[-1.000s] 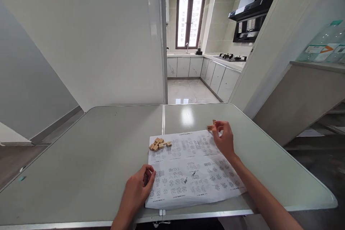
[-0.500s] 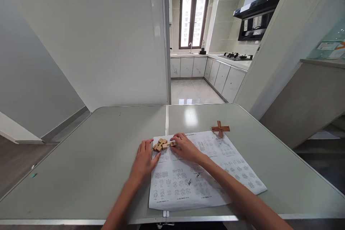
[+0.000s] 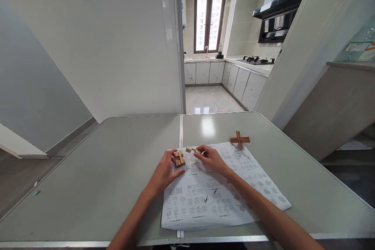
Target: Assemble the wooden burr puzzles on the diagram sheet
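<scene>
A white printed sheet (image 3: pixel 222 191) of small diagrams lies on the grey folding table (image 3: pixel 88 172). At its far left corner my left hand (image 3: pixel 165 170) rests against a small cluster of light wooden blocks (image 3: pixel 179 158), fingers curled round them. Just right of that, my right hand (image 3: pixel 212 159) pinches one notched light wooden piece (image 3: pixel 192 150) and holds it slightly above the paper. A darker wooden cross-shaped piece (image 3: pixel 239 139) stands alone on the table beyond the sheet's far right corner.
The table's centre seam (image 3: pixel 181 129) runs away from me. Behind the table stand a white wall (image 3: pixel 117 47) and a doorway to a kitchen with cabinets (image 3: pixel 228 76). A counter (image 3: pixel 336 97) stands to the right.
My right hand left the cross piece at the far right, came to the block cluster and lifted one piece. My left hand moved from the sheet's near left edge up to the cluster.
</scene>
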Demonstrator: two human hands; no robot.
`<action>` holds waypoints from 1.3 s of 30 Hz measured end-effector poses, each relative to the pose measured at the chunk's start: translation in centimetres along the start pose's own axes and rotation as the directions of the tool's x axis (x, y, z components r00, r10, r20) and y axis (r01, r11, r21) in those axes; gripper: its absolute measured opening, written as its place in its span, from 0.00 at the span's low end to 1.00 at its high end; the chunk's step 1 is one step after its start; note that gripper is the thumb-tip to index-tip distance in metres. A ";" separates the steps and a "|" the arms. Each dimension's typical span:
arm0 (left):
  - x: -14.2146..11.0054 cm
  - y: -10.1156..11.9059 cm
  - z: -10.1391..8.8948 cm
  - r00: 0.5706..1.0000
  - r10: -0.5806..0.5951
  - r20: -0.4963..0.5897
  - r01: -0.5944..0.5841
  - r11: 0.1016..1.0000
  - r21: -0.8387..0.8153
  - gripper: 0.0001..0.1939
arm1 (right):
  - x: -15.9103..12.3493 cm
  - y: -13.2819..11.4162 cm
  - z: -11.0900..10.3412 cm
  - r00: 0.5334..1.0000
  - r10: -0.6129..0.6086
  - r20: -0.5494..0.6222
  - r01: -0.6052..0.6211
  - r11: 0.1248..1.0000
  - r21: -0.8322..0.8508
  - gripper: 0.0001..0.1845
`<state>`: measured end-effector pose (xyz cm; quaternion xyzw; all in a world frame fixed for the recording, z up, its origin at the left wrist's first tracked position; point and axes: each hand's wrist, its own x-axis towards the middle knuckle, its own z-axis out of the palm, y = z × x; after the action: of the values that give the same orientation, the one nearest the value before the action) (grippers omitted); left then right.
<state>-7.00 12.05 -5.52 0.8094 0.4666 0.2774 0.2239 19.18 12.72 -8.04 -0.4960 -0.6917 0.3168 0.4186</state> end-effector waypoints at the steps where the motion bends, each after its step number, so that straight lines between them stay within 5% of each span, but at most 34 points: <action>1: 0.2 -0.1 0.0 1.000 0.020 -0.015 -0.020 1.000 0.011 0.36 | -0.1 -0.1 -0.2 1.000 0.029 -0.009 -0.029 0.999 0.045 0.20; 5: 1.2 -1.2 -0.1 0.996 0.054 -0.070 -0.044 0.988 0.148 0.42 | -0.5 -0.5 -0.9 0.989 0.140 -0.043 -0.127 0.967 0.221 0.22; 11: 2.9 -2.3 -0.4 0.997 0.061 0.041 -0.069 0.975 0.212 0.36 | -0.5 -0.3 -1.1 0.981 0.183 -0.071 -0.153 0.941 0.302 0.22; 16: 3.4 -0.5 0.4 0.993 0.098 0.060 -0.106 0.984 0.146 0.33 | -0.3 0.4 -1.1 0.978 0.194 -0.077 -0.154 0.920 0.359 0.24; 25: 3.5 3.9 4.8 0.968 0.224 0.112 -0.230 0.972 0.042 0.30 | -0.2 0.7 -1.7 0.974 0.211 -0.086 -0.151 0.879 0.452 0.24; 39: 3.3 2.3 4.4 0.992 0.062 -0.114 -0.084 0.976 -0.201 0.38 | -0.3 0.0 -2.0 0.982 0.188 0.020 -0.153 0.728 0.668 0.27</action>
<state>-1.34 13.41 -6.57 0.7826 0.4167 0.3751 0.2707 21.02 12.49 -7.22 -0.3827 -0.4736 0.5676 0.5541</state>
